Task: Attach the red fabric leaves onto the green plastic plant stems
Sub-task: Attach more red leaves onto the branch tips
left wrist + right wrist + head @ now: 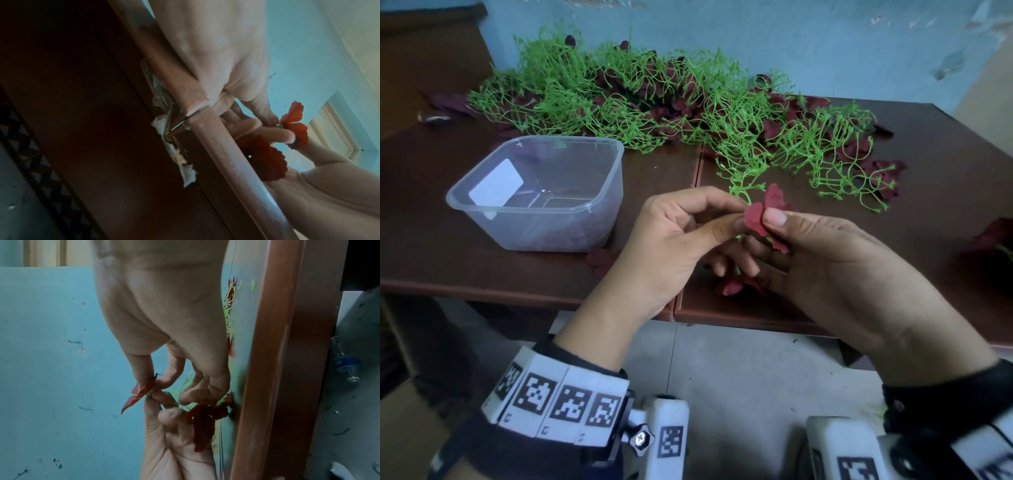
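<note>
A dark brown table (482, 267) stands against a pale blue wall, and across its far side sprawls a tangled heap of thin bright-green stems (619, 99) with dark red leaves caught among them, beside a clear plastic tub (599, 205). Above the near edge the right hand (835, 260) pinches a small, scallop-edged red leaf (755, 219) between thumb and forefinger. The left hand (674, 240) pinches a green stem (744, 192) touching that leaf.
</note>
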`<state>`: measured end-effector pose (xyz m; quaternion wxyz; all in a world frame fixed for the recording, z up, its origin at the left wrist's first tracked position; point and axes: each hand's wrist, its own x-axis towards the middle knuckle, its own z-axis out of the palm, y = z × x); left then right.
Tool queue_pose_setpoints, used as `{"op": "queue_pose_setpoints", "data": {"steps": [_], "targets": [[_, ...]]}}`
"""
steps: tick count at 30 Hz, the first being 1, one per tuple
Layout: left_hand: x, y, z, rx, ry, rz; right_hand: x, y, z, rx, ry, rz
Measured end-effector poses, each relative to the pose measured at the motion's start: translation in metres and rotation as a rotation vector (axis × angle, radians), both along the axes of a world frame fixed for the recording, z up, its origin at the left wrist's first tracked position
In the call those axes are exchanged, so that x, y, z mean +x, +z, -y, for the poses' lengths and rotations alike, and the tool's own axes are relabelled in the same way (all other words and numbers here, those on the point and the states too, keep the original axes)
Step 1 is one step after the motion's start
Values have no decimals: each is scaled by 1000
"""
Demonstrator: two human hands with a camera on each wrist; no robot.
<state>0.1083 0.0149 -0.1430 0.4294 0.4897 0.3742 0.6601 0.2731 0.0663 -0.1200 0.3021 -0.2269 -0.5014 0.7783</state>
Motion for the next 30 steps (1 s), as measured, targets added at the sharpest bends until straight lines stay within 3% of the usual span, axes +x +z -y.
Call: {"op": "queue_pose_setpoints", "data": {"steps": [13, 21, 30], "targets": [[15, 0, 8, 38, 9, -177, -9, -5, 0, -7, 25, -3], [7, 2, 4, 10, 60, -93, -8, -8, -7, -121, 23, -109], [6, 0, 2, 50, 71, -89, -5, -8, -6, -34, 56, -39]]}}
